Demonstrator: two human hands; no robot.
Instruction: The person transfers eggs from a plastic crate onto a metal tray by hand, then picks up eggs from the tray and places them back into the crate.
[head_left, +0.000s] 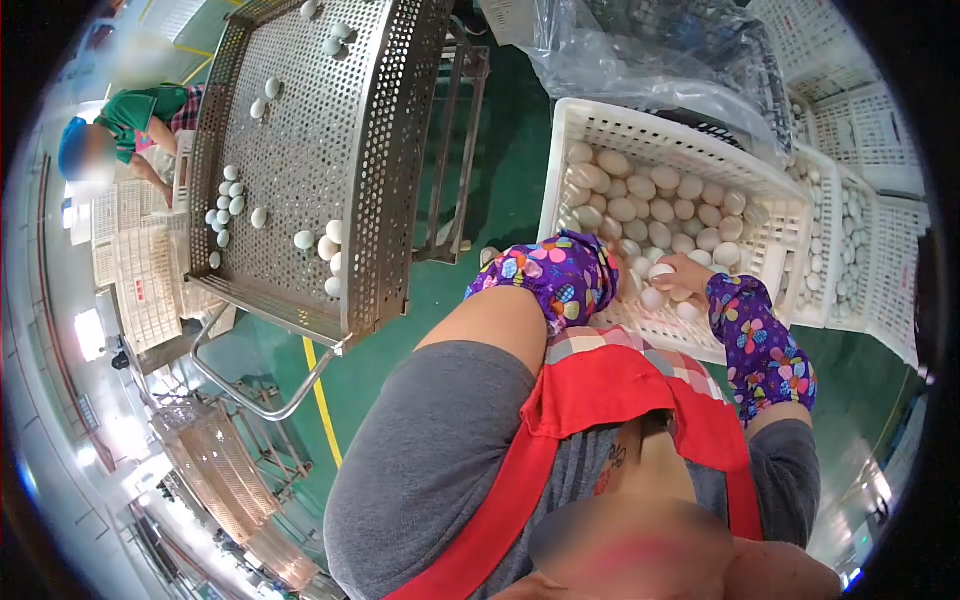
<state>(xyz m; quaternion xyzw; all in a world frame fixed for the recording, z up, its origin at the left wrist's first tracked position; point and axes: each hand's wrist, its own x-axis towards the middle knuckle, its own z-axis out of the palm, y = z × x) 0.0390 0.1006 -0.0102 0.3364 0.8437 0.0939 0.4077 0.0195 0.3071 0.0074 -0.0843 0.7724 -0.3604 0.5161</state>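
A white plastic crate [572,118] in front of me holds many pale eggs [660,208]. My right hand [686,272] reaches into its near end, fingers curled round an egg [660,271]. Close beside it, my left hand [618,262] is down among the eggs, largely covered by its flowered sleeve [548,277]; its fingers do not show clearly. More eggs [653,299] lie just under my right hand. A second flowered sleeve [755,335] covers my right forearm.
To the left stands a perforated metal tray table [290,150] with scattered eggs. Egg-filled crates [850,240] are stacked at right. Clear plastic sheeting [640,50] lies beyond my crate. A co-worker in a green shirt [135,115] bends at far left, near stacked crates [140,270].
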